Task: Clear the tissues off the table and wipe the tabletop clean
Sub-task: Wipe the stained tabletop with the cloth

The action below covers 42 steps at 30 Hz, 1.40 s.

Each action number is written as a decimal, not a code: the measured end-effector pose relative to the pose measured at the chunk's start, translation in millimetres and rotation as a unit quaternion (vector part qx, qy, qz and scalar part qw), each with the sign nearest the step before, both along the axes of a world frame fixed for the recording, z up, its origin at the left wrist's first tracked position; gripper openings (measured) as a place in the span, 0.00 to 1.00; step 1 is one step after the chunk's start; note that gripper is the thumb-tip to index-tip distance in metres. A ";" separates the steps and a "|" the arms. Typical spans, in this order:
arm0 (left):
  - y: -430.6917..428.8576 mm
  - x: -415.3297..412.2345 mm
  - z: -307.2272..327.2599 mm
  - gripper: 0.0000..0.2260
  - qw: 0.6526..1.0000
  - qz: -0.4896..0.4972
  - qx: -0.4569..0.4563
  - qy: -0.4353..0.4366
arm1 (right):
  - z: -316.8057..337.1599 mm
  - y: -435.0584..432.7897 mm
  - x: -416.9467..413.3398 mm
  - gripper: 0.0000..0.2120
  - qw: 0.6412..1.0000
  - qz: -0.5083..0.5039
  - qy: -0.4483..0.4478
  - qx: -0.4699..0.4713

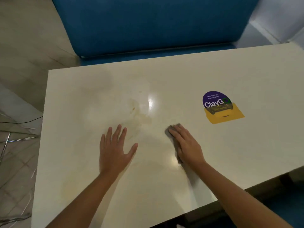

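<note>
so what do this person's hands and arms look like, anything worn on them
Nothing worn that shows. The left hand and right hand are bare, with no gloves, rings or bands visible. The left forearm and right forearm are uncovered down to the picture's bottom edge, with no sleeve, watch or bracelet in view.

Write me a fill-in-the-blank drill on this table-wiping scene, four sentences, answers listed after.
1. The right hand presses a grey ___ flat onto the tabletop.
2. The left hand lies flat on the tabletop and holds ___.
3. The lower part of the ClayGo sticker is ___.
4. The upholstered seat beyond the table is ___.

Missing words: cloth; nothing; yellow; blue.
</note>
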<state>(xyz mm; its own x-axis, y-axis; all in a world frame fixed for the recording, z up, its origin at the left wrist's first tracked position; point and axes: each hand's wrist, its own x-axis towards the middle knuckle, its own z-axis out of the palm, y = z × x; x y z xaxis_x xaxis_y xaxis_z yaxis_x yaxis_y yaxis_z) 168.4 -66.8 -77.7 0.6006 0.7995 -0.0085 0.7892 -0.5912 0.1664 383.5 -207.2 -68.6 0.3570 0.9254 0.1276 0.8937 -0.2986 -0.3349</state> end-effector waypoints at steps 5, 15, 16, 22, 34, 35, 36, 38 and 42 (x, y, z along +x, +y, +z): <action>0.2 -0.9 -4.7 0.36 1.000 0.002 0.001 -0.006 | -7.9 -22.6 -30.1 0.23 0.986 -0.160 -0.001 0.034; 0.4 -3.8 -8.7 0.32 0.999 -0.014 0.004 -0.041 | 4.8 -26.4 -98.3 0.20 0.993 -0.100 0.039 0.055; 1.0 -4.6 -8.4 0.33 0.999 -0.017 -0.003 -0.045 | 9.9 -32.6 -91.5 0.21 0.991 -0.112 0.045 0.066; 4.3 -31.0 -6.1 0.31 0.993 -0.084 -0.011 -0.087 | 22.3 -91.1 -38.6 0.25 0.971 -0.233 0.037 0.040; -5.0 -55.0 -9.7 0.30 0.992 -0.108 0.046 -0.052 | -7.2 -64.3 -96.1 0.21 0.979 -0.193 -0.066 -0.004; -4.9 -55.2 -10.0 0.30 0.992 -0.107 0.047 -0.053 | -10.4 -58.4 -107.8 0.21 0.979 -0.200 -0.047 -0.008; -5.0 -55.2 -10.4 0.30 0.992 -0.107 0.047 -0.054 | -12.7 -53.8 -120.0 0.22 0.978 -0.209 -0.016 -0.014; -5.3 -55.4 -10.9 0.29 0.991 -0.108 0.047 -0.056 | -17.0 -45.6 -142.2 0.21 0.977 -0.210 0.024 -0.010; -5.4 -55.9 -10.8 0.29 0.992 -0.106 0.046 -0.059 | -2.6 -47.2 -154.5 0.21 0.998 -0.061 -0.006 0.013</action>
<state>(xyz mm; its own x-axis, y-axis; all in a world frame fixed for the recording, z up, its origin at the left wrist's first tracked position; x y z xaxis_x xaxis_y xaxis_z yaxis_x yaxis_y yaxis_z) 112.5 -72.1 -88.4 0.7475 0.6495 0.1389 0.6241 -0.7584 0.1876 229.0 -254.4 -71.2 0.4656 0.8713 0.1551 0.8549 -0.3974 -0.3336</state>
